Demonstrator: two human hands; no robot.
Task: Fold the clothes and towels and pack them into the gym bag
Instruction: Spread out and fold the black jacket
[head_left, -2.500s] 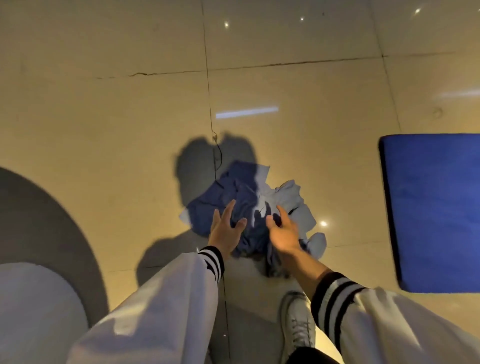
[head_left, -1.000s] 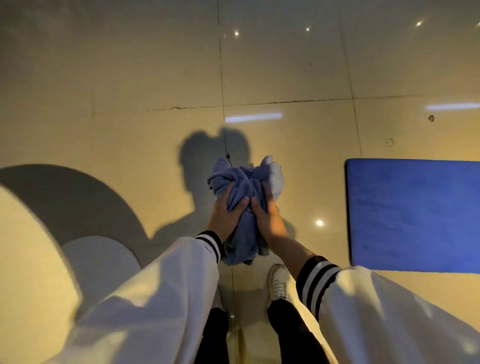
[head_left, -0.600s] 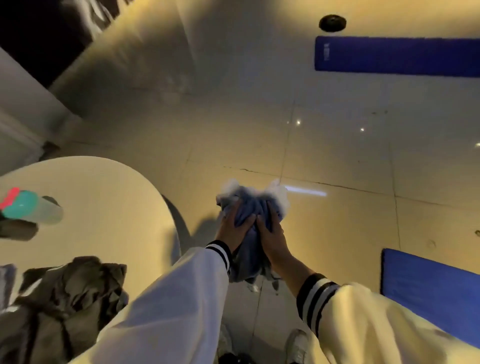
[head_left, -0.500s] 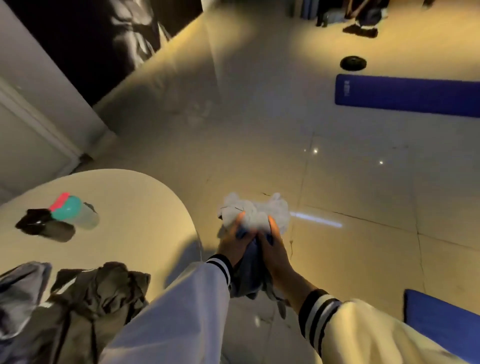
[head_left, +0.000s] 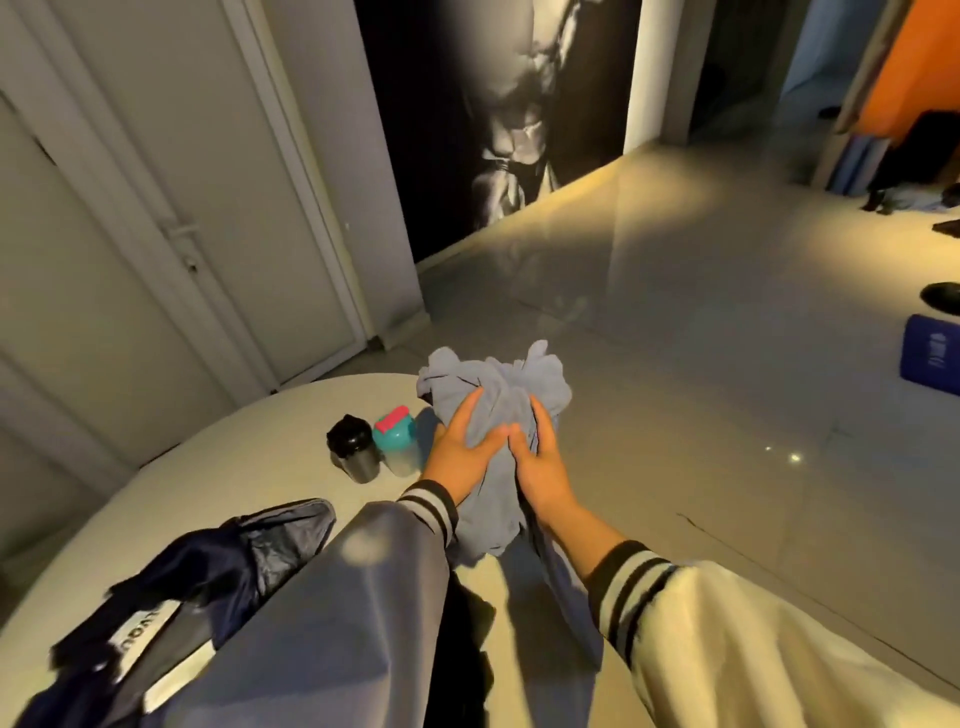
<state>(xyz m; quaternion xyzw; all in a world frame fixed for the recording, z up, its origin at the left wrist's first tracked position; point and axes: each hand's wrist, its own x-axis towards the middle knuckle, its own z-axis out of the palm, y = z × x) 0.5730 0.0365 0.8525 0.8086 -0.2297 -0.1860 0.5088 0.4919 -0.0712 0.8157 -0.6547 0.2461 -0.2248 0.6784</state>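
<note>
Lifted off the floor (head_left: 701, 415), the crumpled blue cloth bundle (head_left: 498, 395) is now hanging over the round table (head_left: 249, 457) at its right edge. The left hand (head_left: 460, 457) and right hand (head_left: 540, 467) are gripping it from both sides. The black bottle (head_left: 356, 457) and teal bottle (head_left: 397, 441) are standing just left; the gym bag (head_left: 249, 561) is lying near-left.

Our left hand (head_left: 460, 452) and right hand (head_left: 540, 462) hold the crumpled blue-grey cloth bundle (head_left: 498, 400) above the far edge of the round white table (head_left: 249, 447); just left of them a black-lidded dark shaker bottle (head_left: 355, 454) and a teal-capped clear bottle (head_left: 397, 441) stand side by side, blocking that side; the dark navy gym bag (head_left: 208, 577) fills the near left; bare tabletop lies between bag and bottles; the glossy tiled floor (head_left: 727, 415) on our right lies open.
</note>
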